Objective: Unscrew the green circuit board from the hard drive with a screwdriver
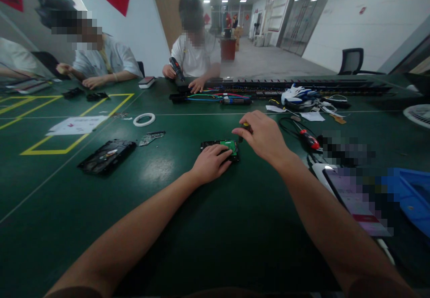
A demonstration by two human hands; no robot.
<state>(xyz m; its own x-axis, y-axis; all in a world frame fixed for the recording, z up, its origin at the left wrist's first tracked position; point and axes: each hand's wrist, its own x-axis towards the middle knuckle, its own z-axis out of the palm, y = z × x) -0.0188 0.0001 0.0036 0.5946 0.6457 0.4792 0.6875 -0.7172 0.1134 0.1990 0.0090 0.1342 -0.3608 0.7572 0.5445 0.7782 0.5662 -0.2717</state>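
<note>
A hard drive (230,144) with a green circuit board facing up lies on the green table in front of me. My left hand (214,160) rests over its left and near part, fingers across the top and thumb along the near edge, holding it in place. My right hand (260,134) is closed around a small screwdriver (246,126) with a yellow-and-dark handle, held upright by the drive's far right corner. The screwdriver's tip is too dark to make out, so I cannot tell whether it touches the drive.
On the left lie an opened black casing (107,155), a thin metal part (152,138), a tape roll (144,119) and a paper sheet (77,125). A red-black screwdriver (309,139), gloves (297,95) and a blue bin (411,190) are right. Co-workers sit across.
</note>
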